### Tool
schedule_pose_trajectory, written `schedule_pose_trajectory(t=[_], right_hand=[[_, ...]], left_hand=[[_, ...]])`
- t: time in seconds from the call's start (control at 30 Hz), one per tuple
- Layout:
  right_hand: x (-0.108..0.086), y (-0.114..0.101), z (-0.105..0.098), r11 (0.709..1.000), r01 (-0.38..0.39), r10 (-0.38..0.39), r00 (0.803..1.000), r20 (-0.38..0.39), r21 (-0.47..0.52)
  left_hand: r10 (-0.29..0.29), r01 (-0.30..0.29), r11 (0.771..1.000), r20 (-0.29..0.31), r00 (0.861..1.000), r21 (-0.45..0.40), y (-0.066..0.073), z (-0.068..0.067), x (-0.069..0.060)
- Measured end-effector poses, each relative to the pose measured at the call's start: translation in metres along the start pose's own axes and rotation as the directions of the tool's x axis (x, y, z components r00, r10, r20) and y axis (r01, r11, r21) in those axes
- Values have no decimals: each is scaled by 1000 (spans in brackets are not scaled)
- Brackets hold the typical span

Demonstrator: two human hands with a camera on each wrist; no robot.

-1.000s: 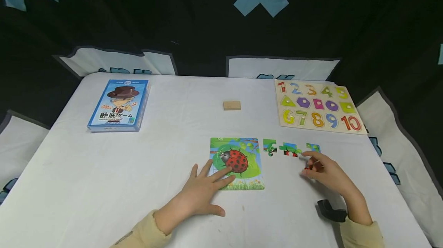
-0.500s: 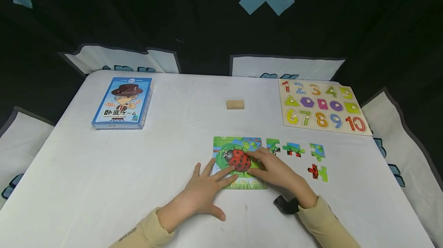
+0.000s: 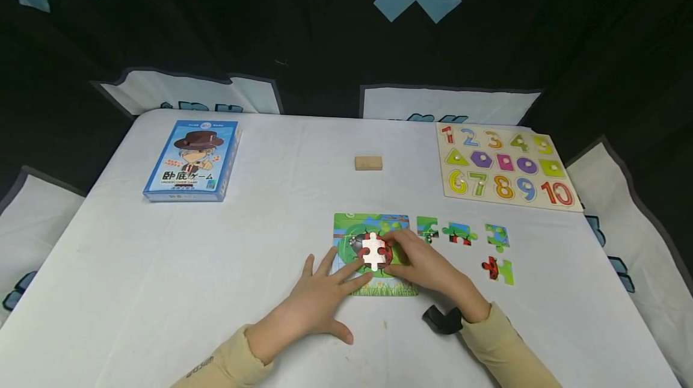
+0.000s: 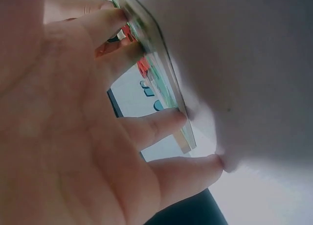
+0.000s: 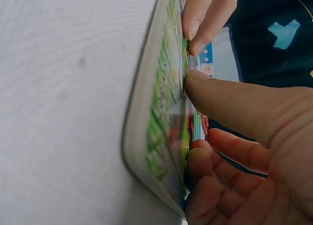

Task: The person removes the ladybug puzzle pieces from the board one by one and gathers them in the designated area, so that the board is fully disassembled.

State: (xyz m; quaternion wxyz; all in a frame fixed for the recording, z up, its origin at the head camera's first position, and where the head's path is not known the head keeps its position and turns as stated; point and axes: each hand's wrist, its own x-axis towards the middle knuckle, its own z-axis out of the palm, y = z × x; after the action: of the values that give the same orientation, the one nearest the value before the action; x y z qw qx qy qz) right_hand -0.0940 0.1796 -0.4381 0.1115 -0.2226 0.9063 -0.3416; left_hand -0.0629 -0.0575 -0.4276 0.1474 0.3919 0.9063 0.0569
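The green ladybug puzzle (image 3: pixel 385 287) lies flat on the white table. My left hand (image 3: pixel 314 304) is spread at its lower left, several fingertips resting on it; the thumb is on the cloth. A bright white jigsaw shape (image 3: pixel 373 252) shows in the ladybug's middle; whether it is glare or a gap is unclear. At its right edge, my right hand (image 3: pixel 430 267) has thumb and index finger around a puzzle piece, which is mostly hidden. In the right wrist view, that hand (image 5: pixel 244 151) is bent low over the puzzle (image 5: pixel 156 132).
To the right of the puzzle lie several loose pieces, among them a blue-green one (image 3: pixel 497 236) and a red-green one (image 3: pixel 505 271). A number board (image 3: pixel 471 150) stands back right, a wooden block (image 3: pixel 368 163) back centre, and a blue box (image 3: pixel 192 162) back left.
My right hand has let go of the red-green piece and moved left onto the puzzle. The white shape has appeared in the ladybug. My left hand has stayed in place.
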Motion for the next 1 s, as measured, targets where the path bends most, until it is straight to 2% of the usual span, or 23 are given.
schedule_pose_trajectory(t=[0.33, 0.57, 0.73, 0.9, 1.0], right_hand=[[4, -4, 3, 995, 1, 2, 1000, -29, 97], [3, -3, -1, 994, -73, 79, 995, -69, 82], [-15, 9, -17, 984, -102, 113, 991, -66, 146], [-44, 29, -36, 971, -127, 146, 986, -79, 204], [-63, 39, -48, 962, -175, 199, 975, -99, 210]], left_hand=[[-1, 1, 1000, 0, 1000, 23, 0, -1, 0], [7, -6, 1000, -18, 1000, 28, 1, 0, 2], [7, -6, 1000, -25, 1000, 25, 1, 1, 2], [-4, 4, 1000, -17, 1000, 3, 0, 1, 0], [-2, 2, 1000, -20, 1000, -3, 0, 1, 0]])
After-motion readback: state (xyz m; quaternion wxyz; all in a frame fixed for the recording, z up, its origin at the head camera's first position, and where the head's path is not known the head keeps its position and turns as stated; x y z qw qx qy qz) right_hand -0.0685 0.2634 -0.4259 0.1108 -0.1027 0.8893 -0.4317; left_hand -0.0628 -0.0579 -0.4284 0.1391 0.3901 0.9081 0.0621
